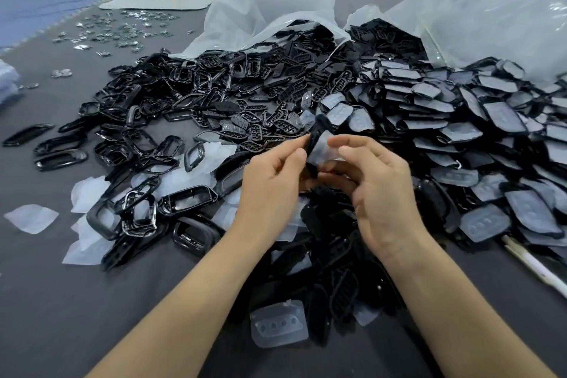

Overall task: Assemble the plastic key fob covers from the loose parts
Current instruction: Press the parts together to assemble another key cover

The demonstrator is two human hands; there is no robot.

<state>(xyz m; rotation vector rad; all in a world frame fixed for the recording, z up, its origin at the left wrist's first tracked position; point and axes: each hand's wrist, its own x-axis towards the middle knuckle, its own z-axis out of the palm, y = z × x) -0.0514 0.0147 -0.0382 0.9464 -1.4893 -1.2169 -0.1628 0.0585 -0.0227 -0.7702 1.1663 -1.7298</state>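
Note:
Both hands meet above the middle of the grey table (61,301). My left hand (273,181) pinches the edge of a black key fob cover (317,132) held upright between the hands. A translucent white insert (322,152) lies against the cover, and my right hand (377,187) pinches it with curled fingers. Glossy black frames (147,144) are heaped at the left, black button plates (270,120) in the middle. Black covers with translucent inserts (460,132) are stacked at the right.
Two clear plastic bags (270,15) lie open at the back, spilling parts. Small shiny metal pieces (116,31) are scattered at the far left. Loose translucent inserts (32,218) lie near the frames, one (277,324) under my forearms. A white stick (534,267) lies at the right edge.

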